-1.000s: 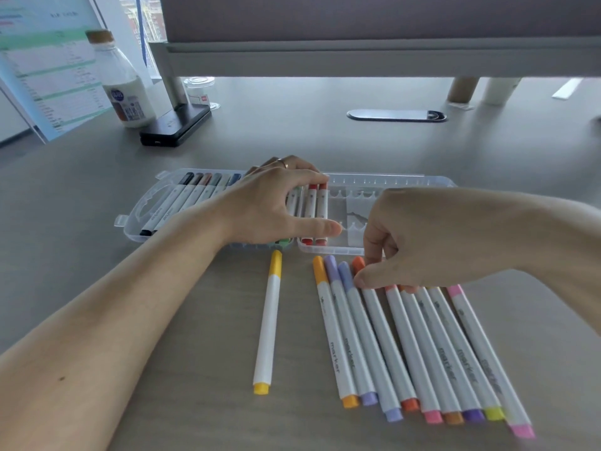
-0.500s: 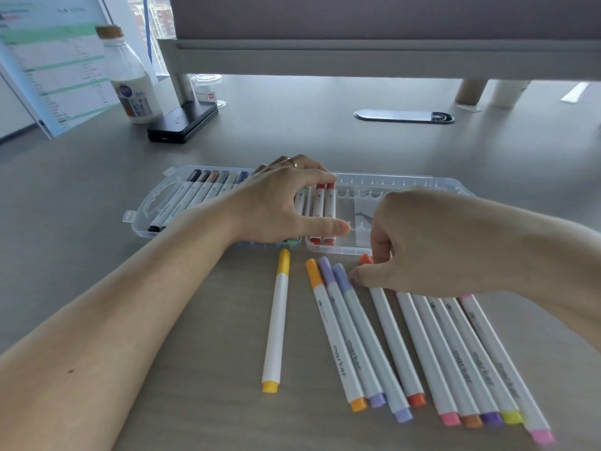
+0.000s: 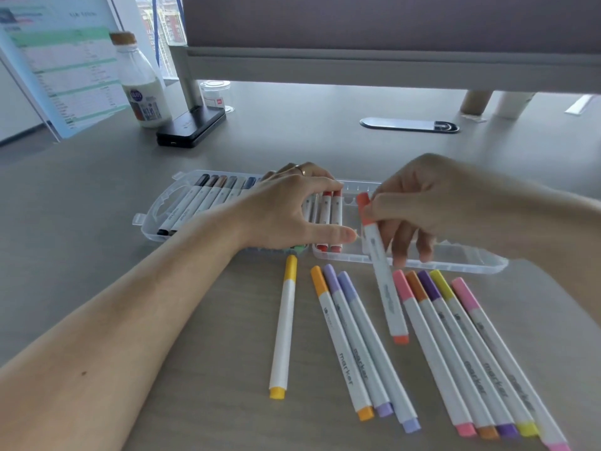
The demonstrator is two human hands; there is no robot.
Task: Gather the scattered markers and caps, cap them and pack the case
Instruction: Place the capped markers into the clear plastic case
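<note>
My right hand (image 3: 422,203) pinches the orange marker (image 3: 385,281) just below its top cap, thumb and forefinger closed on it. The marker hangs tilted across the near rim of the clear case (image 3: 461,260), with its lower end down between the loose rows. My left hand (image 3: 286,213) clasps the packed markers (image 3: 327,219) in the case, fingers curled over their far ends and thumb along the near ends. On the desk (image 3: 97,229) nearer me lie the yellow marker (image 3: 283,327), the three capped markers (image 3: 357,346) and the row of five markers (image 3: 455,353).
</note>
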